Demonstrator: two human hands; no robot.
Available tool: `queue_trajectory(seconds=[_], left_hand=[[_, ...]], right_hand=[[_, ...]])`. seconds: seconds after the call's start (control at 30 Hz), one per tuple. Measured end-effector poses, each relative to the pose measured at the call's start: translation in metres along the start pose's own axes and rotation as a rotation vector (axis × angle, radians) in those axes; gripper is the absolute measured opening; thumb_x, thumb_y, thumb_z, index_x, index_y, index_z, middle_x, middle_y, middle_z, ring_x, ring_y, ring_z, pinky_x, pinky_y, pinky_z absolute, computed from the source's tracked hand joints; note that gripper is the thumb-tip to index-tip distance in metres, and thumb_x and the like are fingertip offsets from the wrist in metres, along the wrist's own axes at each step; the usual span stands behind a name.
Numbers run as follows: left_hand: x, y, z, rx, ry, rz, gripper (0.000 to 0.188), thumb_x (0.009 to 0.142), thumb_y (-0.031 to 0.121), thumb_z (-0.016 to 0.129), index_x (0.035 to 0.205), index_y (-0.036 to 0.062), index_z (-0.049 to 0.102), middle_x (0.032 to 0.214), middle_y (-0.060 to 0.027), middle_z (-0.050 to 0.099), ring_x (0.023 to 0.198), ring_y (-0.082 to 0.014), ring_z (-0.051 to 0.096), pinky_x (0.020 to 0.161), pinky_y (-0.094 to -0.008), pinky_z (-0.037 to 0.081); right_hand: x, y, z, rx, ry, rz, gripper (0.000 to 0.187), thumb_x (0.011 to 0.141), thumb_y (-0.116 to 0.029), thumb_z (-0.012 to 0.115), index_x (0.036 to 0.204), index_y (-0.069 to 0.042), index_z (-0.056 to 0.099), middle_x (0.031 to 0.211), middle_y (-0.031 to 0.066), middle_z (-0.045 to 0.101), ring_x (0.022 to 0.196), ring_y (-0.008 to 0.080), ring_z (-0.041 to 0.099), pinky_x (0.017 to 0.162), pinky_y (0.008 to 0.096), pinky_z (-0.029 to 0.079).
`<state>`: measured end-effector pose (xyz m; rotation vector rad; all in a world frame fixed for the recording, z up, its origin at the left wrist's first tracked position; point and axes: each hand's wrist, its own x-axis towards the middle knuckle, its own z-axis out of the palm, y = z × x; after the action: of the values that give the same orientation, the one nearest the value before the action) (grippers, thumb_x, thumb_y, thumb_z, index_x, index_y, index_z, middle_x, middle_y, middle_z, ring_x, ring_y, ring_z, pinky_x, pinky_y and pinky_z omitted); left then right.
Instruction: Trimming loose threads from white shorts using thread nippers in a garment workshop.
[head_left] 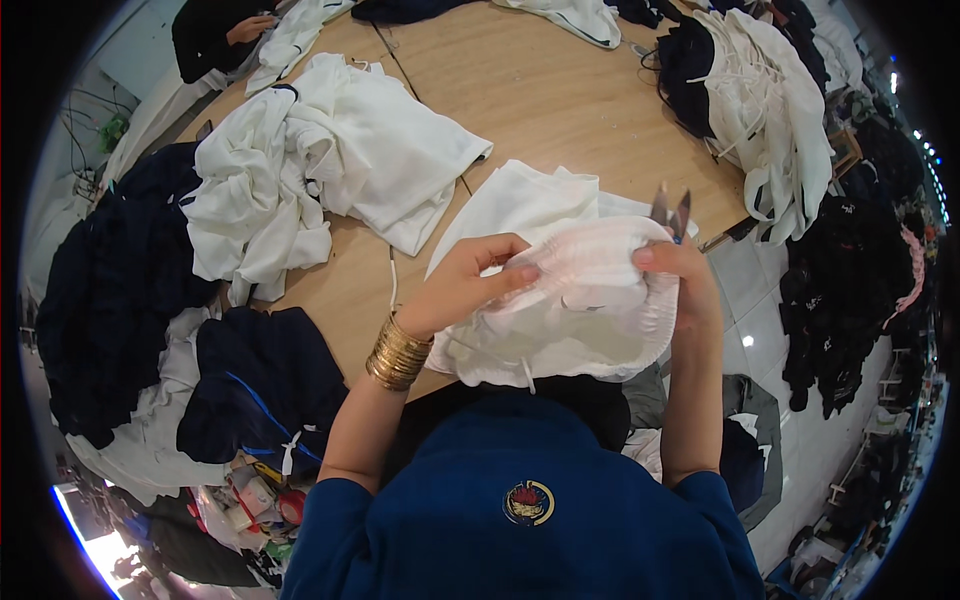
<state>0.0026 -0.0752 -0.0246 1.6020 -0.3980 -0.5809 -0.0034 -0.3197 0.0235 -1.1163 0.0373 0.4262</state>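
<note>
Fingers (517, 277) of a worker's left hand (462, 284) and right hand (694, 284) pinching the puckered elastic waistband (661, 330) of a white garment (570, 337), near edge of the wooden surface (500, 85), pointed metal blades (659, 206) parted above the right hand, ridged gold bangles (397, 352), rumpled white cloth (350, 150) beyond

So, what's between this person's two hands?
The white garment: in the head view, its gathered fabric spans from the left hand to the right hand.

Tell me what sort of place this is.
Probably a garment workshop: white garments heaped on a wooden table, navy clothing piled at the left, and snips in the right hand.
</note>
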Motion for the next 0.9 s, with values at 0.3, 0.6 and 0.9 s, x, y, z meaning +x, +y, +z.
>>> queue_trajectory(seconds=[0.3,0.6,0.9], left_hand=[[-0.028,0.024,0.015,-0.234,0.168,0.074,0.017,0.088,0.016,0.06,0.094,0.0003,0.061,0.082,0.0023,0.059,0.072,-0.0014,0.049,0.066,-0.0169,0.041],[-0.038,0.038,0.03,-0.461,0.169,0.018,0.017,0.089,0.015,0.057,0.092,-0.0018,0.061,0.082,0.0007,0.06,0.073,-0.0032,0.052,0.066,-0.0185,0.042],[-0.039,0.035,0.031,-0.418,0.185,0.105,0.015,0.088,0.014,0.058,0.089,-0.0015,0.059,0.081,0.0,0.059,0.073,-0.0038,0.05,0.067,-0.0183,0.04]], right_hand=[[-0.007,0.02,-0.029,-0.098,0.051,-0.018,0.028,0.067,-0.005,0.067,0.093,0.003,0.059,0.084,0.0055,0.061,0.071,0.0109,0.057,0.066,0.0233,0.043],[-0.017,0.022,-0.014,-0.981,0.155,-0.386,0.033,0.072,-0.02,0.07,0.101,-0.005,0.063,0.085,0.006,0.055,0.075,0.0166,0.054,0.07,0.0262,0.043],[-0.044,0.004,0.031,-1.46,0.184,-0.819,0.04,0.069,-0.034,0.073,0.103,-0.016,0.064,0.067,-0.0029,0.047,0.061,0.0136,0.045,0.065,0.03,0.026]])
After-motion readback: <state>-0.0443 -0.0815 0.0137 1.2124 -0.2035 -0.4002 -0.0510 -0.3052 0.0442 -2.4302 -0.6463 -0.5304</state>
